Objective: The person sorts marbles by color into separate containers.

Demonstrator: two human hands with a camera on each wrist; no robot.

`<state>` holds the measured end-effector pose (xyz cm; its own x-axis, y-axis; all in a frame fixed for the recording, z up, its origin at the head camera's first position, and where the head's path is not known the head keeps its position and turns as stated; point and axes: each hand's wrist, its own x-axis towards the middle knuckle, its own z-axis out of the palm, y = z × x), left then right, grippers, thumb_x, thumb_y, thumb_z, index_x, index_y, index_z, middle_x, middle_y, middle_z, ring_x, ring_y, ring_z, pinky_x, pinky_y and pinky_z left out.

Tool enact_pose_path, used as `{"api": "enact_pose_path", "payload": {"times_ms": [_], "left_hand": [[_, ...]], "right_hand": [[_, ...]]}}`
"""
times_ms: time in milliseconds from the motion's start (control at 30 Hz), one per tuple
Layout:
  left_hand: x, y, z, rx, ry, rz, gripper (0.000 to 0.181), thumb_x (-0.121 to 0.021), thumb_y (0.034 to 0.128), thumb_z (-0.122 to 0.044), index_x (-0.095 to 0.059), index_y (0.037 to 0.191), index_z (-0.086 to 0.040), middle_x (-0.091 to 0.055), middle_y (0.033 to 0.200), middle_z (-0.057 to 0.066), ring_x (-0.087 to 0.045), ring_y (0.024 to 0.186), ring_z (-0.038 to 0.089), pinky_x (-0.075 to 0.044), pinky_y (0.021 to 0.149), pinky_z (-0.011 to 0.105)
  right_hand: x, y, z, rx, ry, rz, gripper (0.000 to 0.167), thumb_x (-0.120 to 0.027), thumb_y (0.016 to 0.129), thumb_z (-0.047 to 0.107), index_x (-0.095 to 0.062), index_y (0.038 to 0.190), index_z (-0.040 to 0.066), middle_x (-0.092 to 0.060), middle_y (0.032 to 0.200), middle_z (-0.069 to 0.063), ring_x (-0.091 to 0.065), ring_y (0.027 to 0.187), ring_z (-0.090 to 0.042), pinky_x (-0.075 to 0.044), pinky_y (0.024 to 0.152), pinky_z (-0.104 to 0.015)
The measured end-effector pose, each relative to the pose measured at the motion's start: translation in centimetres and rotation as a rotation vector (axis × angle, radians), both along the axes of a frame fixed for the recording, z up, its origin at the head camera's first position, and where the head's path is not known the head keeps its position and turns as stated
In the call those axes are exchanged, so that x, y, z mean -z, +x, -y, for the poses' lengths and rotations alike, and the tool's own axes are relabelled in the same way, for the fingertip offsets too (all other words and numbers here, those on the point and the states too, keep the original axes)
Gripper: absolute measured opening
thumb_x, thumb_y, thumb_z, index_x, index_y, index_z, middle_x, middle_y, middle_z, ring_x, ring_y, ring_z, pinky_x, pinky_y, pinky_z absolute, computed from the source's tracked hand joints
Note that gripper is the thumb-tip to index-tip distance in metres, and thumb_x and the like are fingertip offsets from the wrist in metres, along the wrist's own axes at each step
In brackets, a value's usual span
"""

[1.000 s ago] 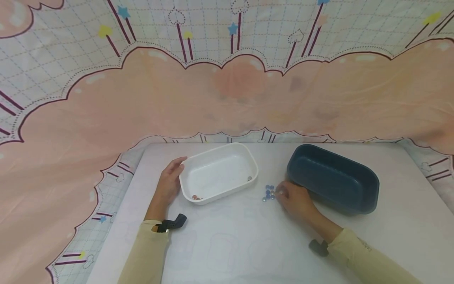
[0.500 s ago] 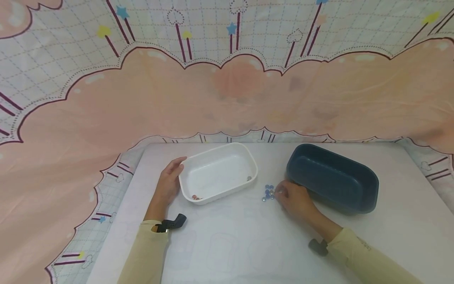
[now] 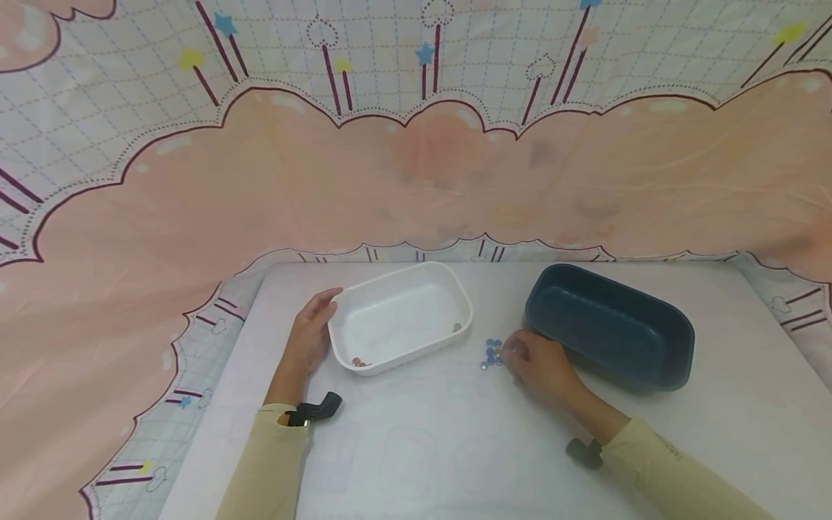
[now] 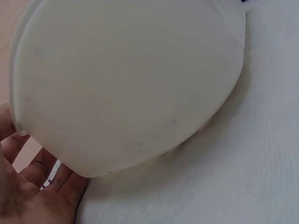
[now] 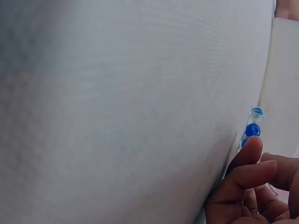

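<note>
The left hand (image 3: pixel 310 332) grips the left end of a white bin (image 3: pixel 399 352), thumb near the rim. In the left wrist view, fingers of that hand (image 4: pixel 39 186) lie against the bin's outer wall (image 4: pixel 126 88). A few small orange pieces (image 3: pixel 357 362) and one grey piece (image 3: pixel 457 327) lie inside the bin. Beside a cluster of small blue beads (image 3: pixel 490 352), the right hand (image 3: pixel 539 367) rests with bent fingers. The right wrist view shows this hand (image 5: pixel 254 186) next to a blue bead (image 5: pixel 252 129); whether anything is pinched cannot be made out.
A dark blue bin (image 3: pixel 611 325) stands on the white table (image 3: pixel 416 448), just behind and right of the right hand. Behind the table hangs a patterned cloth (image 3: pixel 416 173).
</note>
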<state>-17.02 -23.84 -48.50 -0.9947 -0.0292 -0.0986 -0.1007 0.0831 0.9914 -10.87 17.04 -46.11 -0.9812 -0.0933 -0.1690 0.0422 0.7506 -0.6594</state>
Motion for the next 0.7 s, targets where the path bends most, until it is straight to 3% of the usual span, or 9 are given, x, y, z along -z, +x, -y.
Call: {"api": "enact_pose_path", "payload": {"times_ms": [433, 700], "left_hand": [[0.12, -0.03, 0.05, 0.000, -0.048, 0.002, 0.041, -0.049, 0.1082, -0.035, -0.052, 0.147, -0.022, -0.044, 0.160, -0.003, -0.043, 0.148, 0.018, -0.044, 0.114, 0.022], [0.11, -0.17, 0.05, 0.000, -0.009, 0.001, 0.040, -0.048, 0.1087, -0.030, -0.052, 0.147, -0.020, -0.045, 0.159, 0.000, -0.044, 0.147, 0.019, -0.047, 0.110, 0.017]], "right_hand": [[-0.78, 0.05, 0.31, -0.005, -0.042, 0.028, 0.024, -0.064, 0.100, 0.027, -0.066, 0.118, 0.010, -0.067, 0.081, -0.001, -0.063, 0.069, -0.012, -0.049, 0.065, -0.028], [-1.03, -0.22, 0.48, -0.012, -0.015, 0.014, 0.023, -0.062, 0.101, 0.030, -0.067, 0.117, 0.014, -0.068, 0.083, 0.000, -0.061, 0.077, -0.016, -0.048, 0.070, -0.029]]}}
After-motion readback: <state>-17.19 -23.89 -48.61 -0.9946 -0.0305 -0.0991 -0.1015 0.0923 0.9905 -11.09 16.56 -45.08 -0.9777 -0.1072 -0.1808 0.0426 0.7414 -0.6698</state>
